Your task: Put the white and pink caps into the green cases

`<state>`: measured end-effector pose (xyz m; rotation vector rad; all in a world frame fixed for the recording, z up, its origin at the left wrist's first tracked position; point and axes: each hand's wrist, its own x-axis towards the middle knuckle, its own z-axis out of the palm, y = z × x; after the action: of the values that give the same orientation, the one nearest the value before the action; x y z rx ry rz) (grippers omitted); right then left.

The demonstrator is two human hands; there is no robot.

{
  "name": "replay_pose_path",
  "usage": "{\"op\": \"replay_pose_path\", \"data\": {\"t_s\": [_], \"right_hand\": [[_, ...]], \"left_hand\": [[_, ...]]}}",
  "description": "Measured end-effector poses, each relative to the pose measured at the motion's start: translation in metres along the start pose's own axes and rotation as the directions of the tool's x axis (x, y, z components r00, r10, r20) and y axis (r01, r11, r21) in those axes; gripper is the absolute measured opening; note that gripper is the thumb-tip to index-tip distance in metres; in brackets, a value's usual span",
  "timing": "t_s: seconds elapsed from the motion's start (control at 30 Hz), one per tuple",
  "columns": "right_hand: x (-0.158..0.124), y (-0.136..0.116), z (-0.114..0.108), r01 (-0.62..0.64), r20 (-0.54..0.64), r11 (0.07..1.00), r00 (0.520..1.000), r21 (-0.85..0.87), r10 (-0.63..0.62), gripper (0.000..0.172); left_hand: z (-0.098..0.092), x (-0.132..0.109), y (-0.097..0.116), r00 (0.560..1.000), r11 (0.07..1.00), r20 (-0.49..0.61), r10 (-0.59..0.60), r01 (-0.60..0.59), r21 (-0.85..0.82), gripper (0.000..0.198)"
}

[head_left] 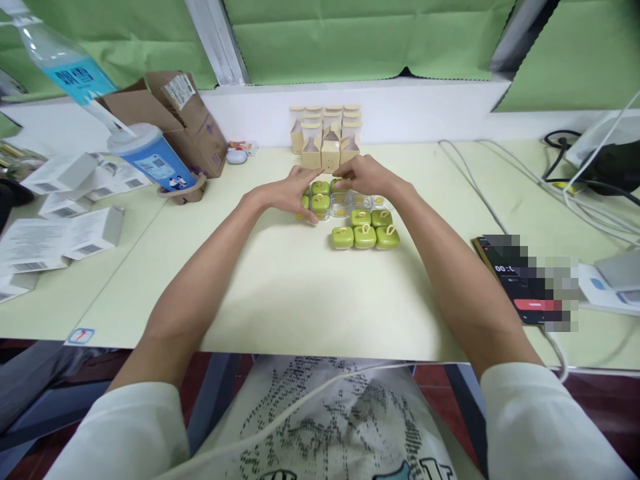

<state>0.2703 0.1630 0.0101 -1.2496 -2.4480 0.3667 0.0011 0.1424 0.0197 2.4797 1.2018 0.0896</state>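
Left hand (287, 193), right hand (369, 177) meeting fingertip-to-fingertip, grip untellable, over small square green plastic cases (365, 235) near worktop's (300, 293) far edge; keeping wrists lifted probably sparing rows.

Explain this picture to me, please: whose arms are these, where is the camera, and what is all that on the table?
No machine here: these are a person's two bare arms, seen from a camera worn on their head that looks forward and down. The left hand and the right hand meet fingertip to fingertip over a cluster of small green cases and a few clear ones on a pale table. Whether either hand pinches anything is too small to tell. Behind them stand little cream boxes. To the left are a blue cup, a cardboard box and white cartons. To the right lies a phone.
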Motion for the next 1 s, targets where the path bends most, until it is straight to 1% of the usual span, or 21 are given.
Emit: {"op": "replay_pose_path", "data": {"t_s": [0.1, 0.17, 0.23, 0.33, 0.47, 0.57, 0.63, 0.67, 0.73, 0.8, 0.83, 0.87, 0.9, 0.93, 1.0], "right_hand": [[0.000, -0.001, 0.000, -0.060, -0.005, 0.998, 0.998, 0.033, 0.060, 0.036], [0.001, -0.002, 0.000, -0.063, -0.006, 0.997, 0.998, 0.044, 0.063, 0.031], [0.001, -0.001, 0.001, -0.068, -0.014, 0.997, 0.998, 0.041, 0.068, 0.025], [0.002, 0.002, 0.002, -0.070, -0.026, 0.997, 0.997, 0.032, 0.071, 0.024], [0.004, 0.005, 0.004, -0.049, -0.033, 0.998, 0.998, 0.046, 0.051, 0.029], [0.004, 0.003, 0.008, -0.081, -0.046, 0.995, 0.995, 0.061, 0.083, 0.028], [0.004, 0.000, 0.007, -0.101, -0.035, 0.993, 0.994, 0.062, 0.104, 0.027], [0.003, -0.002, 0.005, -0.104, -0.022, 0.993, 0.994, 0.061, 0.106, 0.028], [0.000, -0.004, -0.004, -0.087, -0.016, 0.995, 0.996, 0.043, 0.088, 0.037], [-0.005, -0.008, -0.019, -0.049, -0.033, 0.999, 0.998, 0.001, 0.049, 0.044], [-0.009, -0.010, -0.027, -0.030, -0.034, 0.999, 0.999, -0.021, 0.029, 0.043], [-0.014, -0.014, -0.036, -0.012, -0.018, 0.999, 1.000, -0.041, 0.011, 0.040], [-0.020, -0.019, -0.043, 0.008, 0.030, 0.999, 1.000, -0.054, -0.006, 0.037], [-0.027, -0.026, -0.048, 0.035, 0.097, 0.997, 0.995, -0.063, -0.029, 0.037], [-0.042, -0.047, -0.052, 0.114, 0.241, 0.988, 0.967, -0.102, -0.087, 0.048]], "left_hand": [[-0.015, -0.008, -0.001, 0.994, 0.995, 0.085, -0.070, 0.064, 0.077, 0.155], [-0.023, -0.012, -0.003, 0.987, 0.994, 0.129, -0.091, 0.083, 0.069, 0.153], [-0.026, -0.013, -0.006, 0.984, 0.994, 0.147, -0.105, 0.100, 0.041, 0.152], [-0.026, -0.012, -0.009, 0.984, 0.993, 0.130, -0.120, 0.116, 0.037, 0.151], [-0.023, -0.009, -0.010, 0.989, 0.994, 0.110, -0.102, 0.098, 0.042, 0.147], [-0.023, -0.010, -0.009, 0.987, 0.994, 0.119, -0.111, 0.107, 0.036, 0.147], [-0.024, -0.010, -0.008, 0.985, 0.993, 0.127, -0.120, 0.117, 0.028, 0.147], [-0.024, -0.011, -0.008, 0.985, 0.993, 0.127, -0.120, 0.118, 0.023, 0.148], [-0.025, -0.011, -0.007, 0.987, 0.994, 0.123, -0.108, 0.107, 0.019, 0.148], [-0.024, -0.011, -0.008, 0.989, 0.996, 0.119, -0.088, 0.087, 0.020, 0.148], [-0.024, -0.011, -0.008, 0.990, 0.997, 0.115, -0.079, 0.077, 0.019, 0.147], [-0.024, -0.011, -0.009, 0.991, 0.997, 0.111, -0.074, 0.072, 0.018, 0.147], [-0.024, -0.011, -0.009, 0.992, 0.997, 0.107, -0.074, 0.073, 0.015, 0.147], [-0.023, -0.012, -0.009, 0.991, 0.997, 0.104, -0.080, 0.079, 0.012, 0.148], [-0.023, -0.012, -0.009, 0.990, 0.995, 0.103, -0.100, 0.100, 0.006, 0.148]]}}
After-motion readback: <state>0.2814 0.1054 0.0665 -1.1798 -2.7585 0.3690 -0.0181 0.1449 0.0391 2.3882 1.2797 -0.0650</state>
